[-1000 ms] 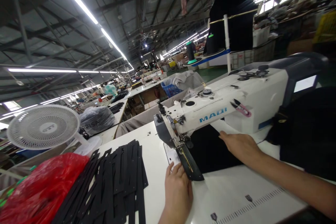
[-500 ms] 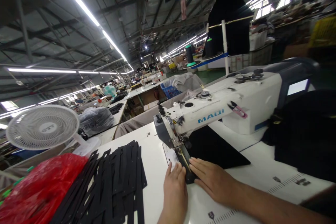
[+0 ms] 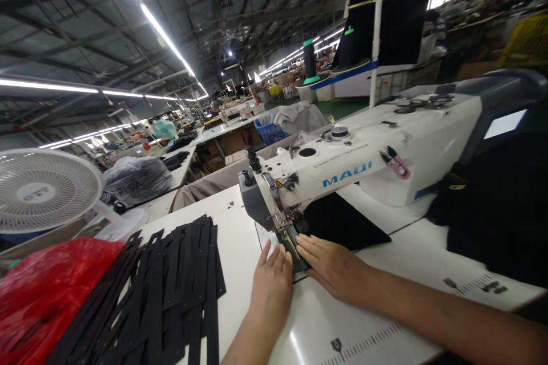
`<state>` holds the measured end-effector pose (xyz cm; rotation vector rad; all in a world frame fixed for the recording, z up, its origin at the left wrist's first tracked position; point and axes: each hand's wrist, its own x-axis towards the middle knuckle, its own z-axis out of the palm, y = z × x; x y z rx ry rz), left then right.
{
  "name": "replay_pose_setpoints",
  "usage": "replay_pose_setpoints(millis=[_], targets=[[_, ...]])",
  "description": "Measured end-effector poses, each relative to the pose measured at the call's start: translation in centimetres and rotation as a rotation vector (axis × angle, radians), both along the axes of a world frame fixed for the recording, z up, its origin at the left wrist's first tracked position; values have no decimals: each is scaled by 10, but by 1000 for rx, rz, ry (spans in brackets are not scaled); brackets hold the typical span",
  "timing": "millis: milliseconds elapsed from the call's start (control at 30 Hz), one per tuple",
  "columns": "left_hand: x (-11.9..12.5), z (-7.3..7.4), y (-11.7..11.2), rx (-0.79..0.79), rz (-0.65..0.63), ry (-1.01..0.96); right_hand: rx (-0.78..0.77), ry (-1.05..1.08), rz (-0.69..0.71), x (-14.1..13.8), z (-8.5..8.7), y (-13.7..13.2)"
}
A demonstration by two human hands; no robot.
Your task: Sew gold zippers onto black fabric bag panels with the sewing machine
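Observation:
A white MAQI sewing machine (image 3: pixel 355 168) stands on the white table (image 3: pixel 368 319). Black fabric (image 3: pixel 342 222) lies under its arm, and a narrow black strip with a zipper (image 3: pixel 293 251) runs from the needle toward me. My left hand (image 3: pixel 270 282) lies flat on the table just left of the strip, fingers stretched out and touching its edge. My right hand (image 3: pixel 329 265) presses flat on the strip and the fabric's near end, fingers extended toward the presser foot.
A stack of black cut strips (image 3: pixel 171 291) lies to the left, beside a red plastic bag (image 3: pixel 38 296) and a white fan (image 3: pixel 40 191). Pink thread snips (image 3: pixel 396 162) rest on the machine. A black fabric pile (image 3: pixel 500 211) sits at right. A ruler scale (image 3: pixel 372 342) marks the table's near edge.
My right hand came from the fabric under the machine arm down to the zipper strip, next to my left hand. The strip has fed toward the needle, and the view has shifted slightly.

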<state>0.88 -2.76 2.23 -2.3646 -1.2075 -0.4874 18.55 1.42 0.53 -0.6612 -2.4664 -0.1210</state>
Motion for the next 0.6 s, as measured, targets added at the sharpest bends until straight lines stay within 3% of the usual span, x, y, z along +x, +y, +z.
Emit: replay_pose_setpoints(millis=[200,300,467,600], targets=[[-9,-6,16,-68,-3,-83,-24,79,3,-9,10,14],[-8,-10,13,-70,33,-152,-40,117,-14,-9,6,15],[-2,-12,2,-5,37,-211,197,136,9,-9,-18,14],[0,-7,4,-2,-3,-205,223,132,-8,-13,-16,14]])
